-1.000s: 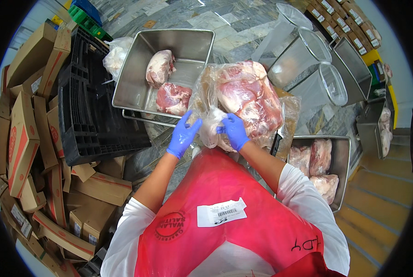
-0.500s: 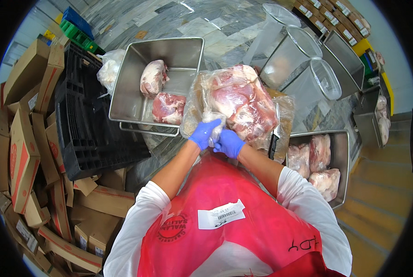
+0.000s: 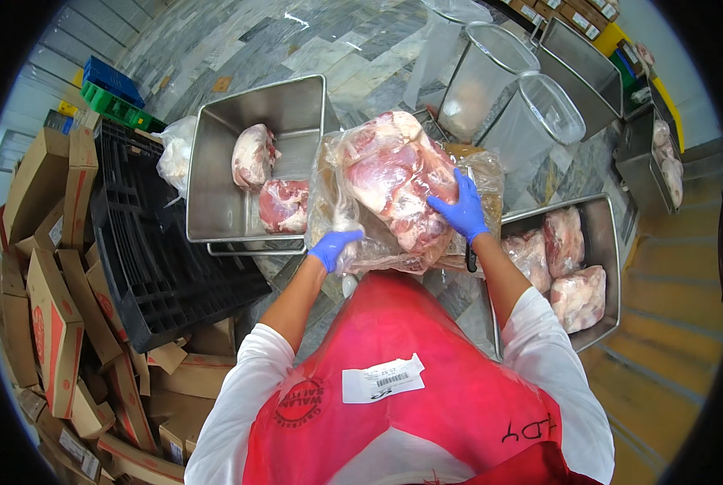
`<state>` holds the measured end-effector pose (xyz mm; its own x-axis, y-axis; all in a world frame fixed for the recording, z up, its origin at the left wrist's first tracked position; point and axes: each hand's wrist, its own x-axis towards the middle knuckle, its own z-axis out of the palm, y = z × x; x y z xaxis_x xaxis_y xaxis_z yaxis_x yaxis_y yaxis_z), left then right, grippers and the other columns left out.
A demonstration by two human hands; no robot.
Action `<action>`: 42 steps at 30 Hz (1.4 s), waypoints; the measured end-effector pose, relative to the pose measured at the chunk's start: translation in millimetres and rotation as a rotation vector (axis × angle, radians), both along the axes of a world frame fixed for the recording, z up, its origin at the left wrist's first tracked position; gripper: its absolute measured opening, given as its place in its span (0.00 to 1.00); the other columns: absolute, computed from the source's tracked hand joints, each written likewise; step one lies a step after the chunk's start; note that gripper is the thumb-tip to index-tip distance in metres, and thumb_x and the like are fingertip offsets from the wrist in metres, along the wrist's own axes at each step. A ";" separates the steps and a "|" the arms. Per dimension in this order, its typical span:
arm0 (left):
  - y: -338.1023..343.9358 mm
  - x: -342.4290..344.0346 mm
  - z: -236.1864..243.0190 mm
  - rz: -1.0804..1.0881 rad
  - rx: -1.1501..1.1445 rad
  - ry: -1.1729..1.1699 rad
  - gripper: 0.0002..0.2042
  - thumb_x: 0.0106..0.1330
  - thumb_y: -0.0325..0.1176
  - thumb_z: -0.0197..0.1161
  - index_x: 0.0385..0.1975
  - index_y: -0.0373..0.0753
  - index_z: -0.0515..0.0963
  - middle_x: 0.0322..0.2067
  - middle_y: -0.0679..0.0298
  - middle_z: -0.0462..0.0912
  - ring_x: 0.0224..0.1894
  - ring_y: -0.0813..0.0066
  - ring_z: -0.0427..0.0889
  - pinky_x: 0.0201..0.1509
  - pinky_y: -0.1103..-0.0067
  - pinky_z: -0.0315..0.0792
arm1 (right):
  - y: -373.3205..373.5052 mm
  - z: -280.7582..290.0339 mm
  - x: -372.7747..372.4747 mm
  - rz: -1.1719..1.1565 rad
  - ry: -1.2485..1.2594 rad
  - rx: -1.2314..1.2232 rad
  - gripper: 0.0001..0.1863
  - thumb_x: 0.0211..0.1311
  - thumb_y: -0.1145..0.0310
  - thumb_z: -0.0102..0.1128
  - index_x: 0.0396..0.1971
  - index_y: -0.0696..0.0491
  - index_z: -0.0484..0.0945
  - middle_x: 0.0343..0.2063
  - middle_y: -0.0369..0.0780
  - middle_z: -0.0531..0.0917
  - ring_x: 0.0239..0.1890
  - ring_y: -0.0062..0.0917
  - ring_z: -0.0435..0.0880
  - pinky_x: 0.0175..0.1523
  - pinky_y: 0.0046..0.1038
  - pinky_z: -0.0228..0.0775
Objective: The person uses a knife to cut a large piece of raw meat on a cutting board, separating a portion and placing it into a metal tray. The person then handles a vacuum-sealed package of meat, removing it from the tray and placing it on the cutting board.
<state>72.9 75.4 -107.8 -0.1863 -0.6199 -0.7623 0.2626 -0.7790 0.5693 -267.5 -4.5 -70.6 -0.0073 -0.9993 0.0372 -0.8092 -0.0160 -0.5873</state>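
In front of me lies a large piece of raw meat (image 3: 398, 174), pink with white fat, partly wrapped in clear plastic film (image 3: 327, 182). My left hand (image 3: 336, 247), in a blue glove, is closed on bunched film at the near left corner. Also gloved in blue, my right hand (image 3: 463, 212) rests on the meat's right side with its fingers spread. Beneath the meat, brown cardboard (image 3: 481, 166) shows through film. A dark handle (image 3: 470, 257) sticks out by my right wrist.
To the left, a steel tub (image 3: 208, 174) holds two meat pieces, beside a black pallet (image 3: 147, 242) and piled cardboard boxes (image 3: 58, 323). At right, another steel tub (image 3: 613, 283) holds several pieces. Clear-lined hoops (image 3: 503, 52) stand behind, near an upright steel tub (image 3: 588, 61).
My hands, close together on the twisted film before, are now apart. The right hand has moved right onto the meat; the left keeps the film, which is now looser and more open.
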 end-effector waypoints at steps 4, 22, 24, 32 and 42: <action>-14.3 4.3 -27.1 0.279 -0.082 0.031 0.15 0.67 0.34 0.69 0.50 0.36 0.80 0.41 0.56 0.84 0.39 0.61 0.84 0.42 0.68 0.82 | -22.5 -15.7 -12.8 -0.006 -0.479 0.276 0.75 0.34 0.38 0.86 0.77 0.62 0.50 0.71 0.55 0.67 0.72 0.42 0.68 0.75 0.40 0.62; 6.9 -10.4 17.7 0.478 -0.031 0.328 0.07 0.70 0.42 0.62 0.34 0.50 0.73 0.24 0.70 0.71 0.24 0.74 0.72 0.26 0.75 0.69 | -8.1 0.1 -5.4 -0.009 -0.751 0.556 0.56 0.45 0.49 0.86 0.70 0.59 0.64 0.62 0.46 0.77 0.62 0.32 0.78 0.65 0.35 0.74; 14.3 5.8 49.5 0.492 -0.111 0.364 0.09 0.70 0.43 0.62 0.33 0.50 0.71 0.22 0.70 0.66 0.23 0.74 0.68 0.25 0.75 0.65 | 16.3 45.9 19.4 0.053 -0.880 0.691 0.56 0.49 0.49 0.84 0.72 0.60 0.61 0.64 0.47 0.76 0.63 0.33 0.78 0.64 0.36 0.75; -6.4 -15.2 200.4 0.321 -0.232 0.397 0.12 0.72 0.43 0.60 0.31 0.46 0.68 0.21 0.70 0.63 0.20 0.76 0.63 0.22 0.76 0.61 | 67.2 -27.5 70.0 -0.027 -1.306 1.213 0.53 0.63 0.25 0.55 0.77 0.47 0.56 0.70 0.43 0.71 0.67 0.40 0.74 0.68 0.53 0.69; -54.0 8.9 179.6 0.144 -0.357 0.528 0.10 0.71 0.39 0.62 0.40 0.40 0.75 0.30 0.65 0.75 0.29 0.71 0.75 0.31 0.74 0.73 | 52.6 25.8 42.4 0.068 -1.058 0.577 0.43 0.64 0.47 0.72 0.69 0.58 0.64 0.59 0.46 0.80 0.59 0.31 0.80 0.63 0.35 0.76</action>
<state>81.8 21.4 71.8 -0.3755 -0.8648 -0.3332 0.6652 -0.5018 0.5528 -225.1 48.1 -44.8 0.2885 -0.8663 -0.4077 0.0687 0.4435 -0.8937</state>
